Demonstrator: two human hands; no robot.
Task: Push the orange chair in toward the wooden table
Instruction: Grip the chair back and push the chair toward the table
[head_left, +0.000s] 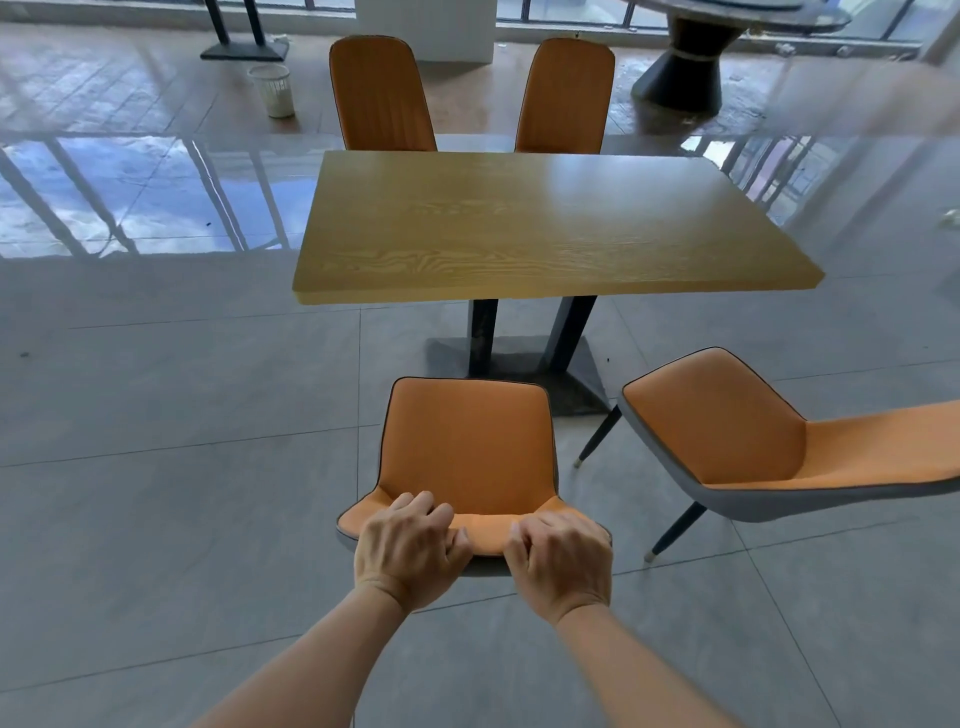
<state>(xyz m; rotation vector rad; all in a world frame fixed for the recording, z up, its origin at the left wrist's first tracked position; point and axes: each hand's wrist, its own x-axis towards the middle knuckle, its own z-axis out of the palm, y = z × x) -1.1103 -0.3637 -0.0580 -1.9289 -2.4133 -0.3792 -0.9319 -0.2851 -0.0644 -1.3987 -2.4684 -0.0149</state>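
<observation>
An orange chair (467, 441) with dark piping stands right below me, its seat facing the wooden table (540, 223). The seat's front edge lies short of the table's near edge, over the black pedestal base (566, 374). My left hand (410, 551) is curled over the top of the backrest on its left side. My right hand (561, 561) grips the same top edge on its right side. Both sets of fingers wrap over the orange rim.
A second orange chair (753, 441) stands to the right, turned sideways, with its dark legs close to my chair. Two more orange chairs (379, 93) (566, 93) sit at the table's far side. A white bin (272, 91) and a dark round pedestal (685, 67) stand farther back.
</observation>
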